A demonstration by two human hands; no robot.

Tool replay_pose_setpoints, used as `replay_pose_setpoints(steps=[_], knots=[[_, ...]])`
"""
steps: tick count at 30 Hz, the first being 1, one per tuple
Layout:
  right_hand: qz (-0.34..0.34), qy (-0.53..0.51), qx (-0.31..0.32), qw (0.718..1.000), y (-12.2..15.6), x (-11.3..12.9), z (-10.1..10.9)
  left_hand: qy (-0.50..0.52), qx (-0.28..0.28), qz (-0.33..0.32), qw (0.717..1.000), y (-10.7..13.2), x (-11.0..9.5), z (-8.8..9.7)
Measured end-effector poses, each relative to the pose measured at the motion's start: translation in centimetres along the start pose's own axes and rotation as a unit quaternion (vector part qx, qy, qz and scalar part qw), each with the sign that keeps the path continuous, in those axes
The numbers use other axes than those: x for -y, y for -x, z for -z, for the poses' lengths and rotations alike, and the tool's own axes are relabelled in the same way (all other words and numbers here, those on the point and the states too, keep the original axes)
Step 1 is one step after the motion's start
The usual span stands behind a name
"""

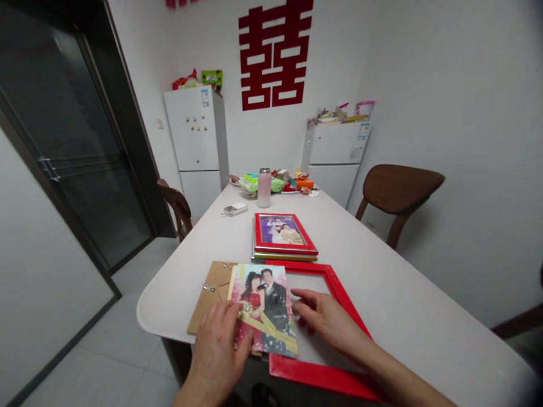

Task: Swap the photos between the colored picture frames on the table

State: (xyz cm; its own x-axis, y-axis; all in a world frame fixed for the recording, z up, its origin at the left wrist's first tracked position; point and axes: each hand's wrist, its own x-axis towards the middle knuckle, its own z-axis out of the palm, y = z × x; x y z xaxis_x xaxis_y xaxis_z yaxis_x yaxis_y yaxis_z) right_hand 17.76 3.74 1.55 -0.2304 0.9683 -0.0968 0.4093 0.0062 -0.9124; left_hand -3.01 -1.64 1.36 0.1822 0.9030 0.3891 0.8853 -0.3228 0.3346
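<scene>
A printed photo (275, 299) of a couple, one in a red dress and one in a dark suit, lies with yellow strips on it. It overlaps a brown backing board (202, 305) with metal clips and an empty red picture frame (345, 299). My left hand (218, 339) rests on the photo's lower left part, thumb and fingers apart on its surface. Just off the photo's right edge, above the frame's opening, my right hand (324, 316) has its fingers apart and holds nothing.
Beyond the red frame stands a stack of framed pictures (284, 233). Farther back are a small silvery device (235, 210), a pink bottle (263, 189) and a heap of packets (297, 183). Wooden chairs (401, 183) flank the white table (373, 254); two fridges stand behind.
</scene>
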Motion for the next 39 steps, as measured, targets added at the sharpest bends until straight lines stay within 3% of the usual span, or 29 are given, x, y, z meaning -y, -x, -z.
replay_pose_setpoints(steps=[4, 8, 12, 16, 19, 23, 26, 28, 30, 33, 36, 38, 39], knots=[[-0.054, -0.125, 0.08, 0.987, -0.8, 0.6, -0.5, 0.062, 0.017, -0.057, 0.996, 0.3, -0.7, -0.4], [-0.089, -0.176, 0.099, 0.975, -1.4, 0.9, -0.6, 0.09, 0.045, -0.085, 0.991, 0.3, -1.5, -0.4], [-0.114, -0.183, 0.086, 0.973, -2.0, 0.7, -0.9, 0.083, 0.069, -0.095, 0.99, 0.1, -1.8, -0.4], [-0.096, -0.212, 0.029, 0.972, -1.8, 1.3, -1.3, 0.064, 0.072, -0.125, 0.987, 0.2, -1.7, -0.5], [-0.051, -0.22, -0.001, 0.974, -0.9, 3.0, -1.2, 0.063, 0.04, -0.148, 0.986, 0.0, -2.0, -0.6], [0.008, -0.235, -0.034, 0.971, 0.7, 6.1, -0.3, 0.077, -0.051, -0.168, 0.981, -0.9, -2.9, -0.6], [0.039, -0.279, -0.036, 0.959, 1.8, 7.7, 0.6, 0.159, -0.112, -0.194, 0.962, -1.9, -3.7, -0.2], [0.045, -0.304, -0.044, 0.951, 2.2, 7.5, 0.9, 0.269, -0.13, -0.149, 0.943, -2.5, -4.4, 0.1], [0.016, -0.307, -0.081, 0.948, 2.3, 6.4, 1.0, 0.404, -0.14, -0.029, 0.904, -2.9, -5.5, 0.4], [-0.065, -0.348, -0.093, 0.931, 2.0, 3.8, 0.7, 0.587, -0.116, 0.132, 0.79, -3.2, -7.5, 0.2], [-0.068, -0.452, -0.095, 0.885, 1.5, 2.0, 0.9, 0.69, -0.065, 0.176, 0.699, -3.3, -8.7, -0.8], [-0.044, -0.478, -0.146, 0.865, 1.3, 1.4, 1.6, 0.713, -0.051, 0.175, 0.677, -3.4, -8.5, -1.6], [-0.041, -0.473, -0.163, 0.865, 1.3, 1.3, 2.2, 0.712, -0.047, 0.173, 0.679, -3.5, -8.1, -1.9]])
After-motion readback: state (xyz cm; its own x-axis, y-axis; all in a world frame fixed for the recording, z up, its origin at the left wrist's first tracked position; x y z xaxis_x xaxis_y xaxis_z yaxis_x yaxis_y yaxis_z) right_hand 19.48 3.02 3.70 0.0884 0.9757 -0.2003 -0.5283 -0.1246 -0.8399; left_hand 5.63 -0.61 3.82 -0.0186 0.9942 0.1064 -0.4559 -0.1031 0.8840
